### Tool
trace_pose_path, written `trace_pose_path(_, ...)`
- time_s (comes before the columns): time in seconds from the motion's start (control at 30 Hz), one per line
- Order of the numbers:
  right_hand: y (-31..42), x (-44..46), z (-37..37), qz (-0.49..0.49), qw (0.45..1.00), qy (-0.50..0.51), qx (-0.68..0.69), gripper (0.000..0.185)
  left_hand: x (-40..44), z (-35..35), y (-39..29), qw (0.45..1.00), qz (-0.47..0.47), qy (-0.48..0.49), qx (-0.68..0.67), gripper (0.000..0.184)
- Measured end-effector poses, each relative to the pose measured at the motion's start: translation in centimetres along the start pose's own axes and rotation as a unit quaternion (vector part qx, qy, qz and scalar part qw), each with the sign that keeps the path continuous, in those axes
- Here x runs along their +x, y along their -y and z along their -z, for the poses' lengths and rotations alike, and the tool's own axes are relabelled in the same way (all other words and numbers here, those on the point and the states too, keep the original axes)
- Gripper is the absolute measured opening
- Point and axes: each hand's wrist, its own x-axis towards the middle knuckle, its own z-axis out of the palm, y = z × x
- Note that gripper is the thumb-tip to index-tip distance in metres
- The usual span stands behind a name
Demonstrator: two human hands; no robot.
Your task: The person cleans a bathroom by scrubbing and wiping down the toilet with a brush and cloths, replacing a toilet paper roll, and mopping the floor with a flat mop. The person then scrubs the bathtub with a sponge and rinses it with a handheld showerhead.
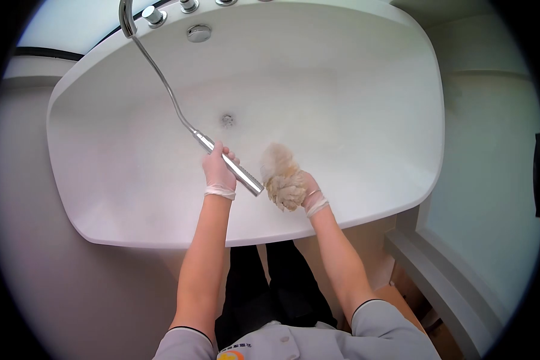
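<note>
My left hand (219,171), in a thin clear glove, is wrapped round a chrome hand shower (244,176). The shower's lower end points down and right, close beside a bunched beige-brown cloth (284,180). That cloth is crumpled, wet-looking and paler at its top. My right hand (312,191), gloved too, grips the cloth from its right side; most of its fingers are hidden behind it. Both hands are over the white bathtub (372,120), above its near side. From the shower handle a metal hose (165,84) runs up to the far left rim.
A curved chrome spout (126,18) and several knobs, one a chrome knob (153,15), stand on the tub's far rim. A round overflow cover (198,33) is on the inner wall, and a drain (228,120) lies in the floor. A grey ledge (438,276) is at the right.
</note>
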Motion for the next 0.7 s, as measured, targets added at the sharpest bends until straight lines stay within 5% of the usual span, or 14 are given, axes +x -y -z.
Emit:
trace_pose_path(0.27,0.4,0.0,0.0,-0.038,0.999,0.024,-0.008,0.033,-2.4,-1.2,3.0,1.0,0.007,0.012,0.021,0.018)
trace_pose_path(0.47,0.0,-0.4,-0.6,-0.076,0.993,-0.071,-0.061,0.034,-2.4,-1.8,4.0,0.999,0.024,0.025,0.023,0.018)
trace_pose_path(0.57,0.1,-0.6,1.6,-0.1,0.993,0.024,-0.062,0.034,-1.1,-1.7,3.6,0.998,0.003,0.055,-0.036,0.018)
trace_pose_path(0.7,0.7,-1.9,-1.3,-0.087,0.994,-0.021,-0.062,0.034,-0.7,-2.5,3.4,0.998,-0.005,0.061,-0.024,0.016)
